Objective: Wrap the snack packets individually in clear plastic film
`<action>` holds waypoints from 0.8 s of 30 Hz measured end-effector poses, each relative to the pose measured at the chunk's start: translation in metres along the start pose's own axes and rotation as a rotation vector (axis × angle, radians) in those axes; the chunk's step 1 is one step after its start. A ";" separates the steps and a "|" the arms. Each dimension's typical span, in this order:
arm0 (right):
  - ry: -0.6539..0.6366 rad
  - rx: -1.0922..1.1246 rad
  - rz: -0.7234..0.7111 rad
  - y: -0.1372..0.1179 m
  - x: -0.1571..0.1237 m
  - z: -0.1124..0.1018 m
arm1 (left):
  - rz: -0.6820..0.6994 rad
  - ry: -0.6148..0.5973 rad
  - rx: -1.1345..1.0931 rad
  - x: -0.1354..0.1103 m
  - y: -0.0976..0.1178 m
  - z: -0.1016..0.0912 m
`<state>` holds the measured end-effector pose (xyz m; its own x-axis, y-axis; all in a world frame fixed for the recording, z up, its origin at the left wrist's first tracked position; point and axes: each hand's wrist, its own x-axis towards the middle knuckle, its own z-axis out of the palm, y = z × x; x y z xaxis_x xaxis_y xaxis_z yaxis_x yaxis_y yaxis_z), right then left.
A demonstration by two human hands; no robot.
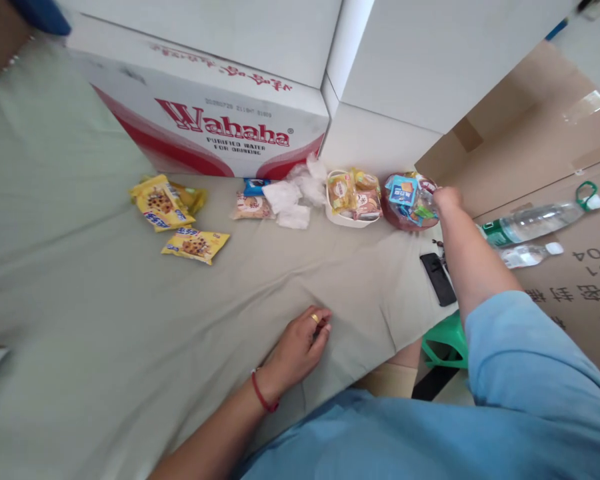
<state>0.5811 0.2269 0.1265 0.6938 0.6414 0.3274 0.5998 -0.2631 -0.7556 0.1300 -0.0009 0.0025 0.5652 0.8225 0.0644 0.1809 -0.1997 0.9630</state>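
My left hand (300, 343) rests on the bed sheet with its fingers loosely curled, and nothing shows in them. At the right, my right hand (449, 199) reaches to the side of a reddish round container (396, 219) filled with small wrapped snacks. Its fingers are bent in at the packets and partly hidden; what they grip cannot be made out. A light blue snack packet (403, 191) lies on top of that container. Just left of it stands a white basket (353, 220) holding yellow and pink wrapped snacks (341, 192).
Two yellow cookie bags (196, 245) lie on the sheet at left. White crumpled wrappers (293, 200), a pinkish packet (253, 205) and a blue packet (256, 187) sit before a Wahaha carton (225, 133). A black phone (437, 279) and two bottles (535, 223) are at right.
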 end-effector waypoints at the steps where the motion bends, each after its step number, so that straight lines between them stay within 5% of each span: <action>1: 0.015 -0.102 0.067 -0.002 -0.002 -0.003 | -0.002 -0.004 0.001 0.000 0.000 0.000; 5: 0.120 -0.358 0.163 -0.015 -0.014 -0.018 | -0.032 -0.001 -0.070 0.000 0.000 0.001; 9: 0.206 -0.404 -0.040 -0.035 -0.037 -0.019 | -0.154 -0.009 -0.296 0.004 -0.009 0.004; 14: -0.100 -0.230 -0.562 -0.071 -0.090 0.017 | -0.321 -0.054 -0.798 0.012 -0.018 0.001; 17: -0.320 -0.224 -0.739 -0.100 -0.129 0.047 | -0.347 -0.116 -1.000 0.015 -0.016 -0.004; 24: -0.694 -0.783 -0.955 -0.148 -0.213 0.098 | -0.302 -0.074 -1.180 0.016 -0.005 -0.009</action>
<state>0.3056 0.2000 0.1132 -0.2944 0.9556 0.0114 0.9415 0.2879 0.1751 0.1309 0.0186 0.0009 0.6784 0.7121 -0.1809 -0.5073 0.6321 0.5858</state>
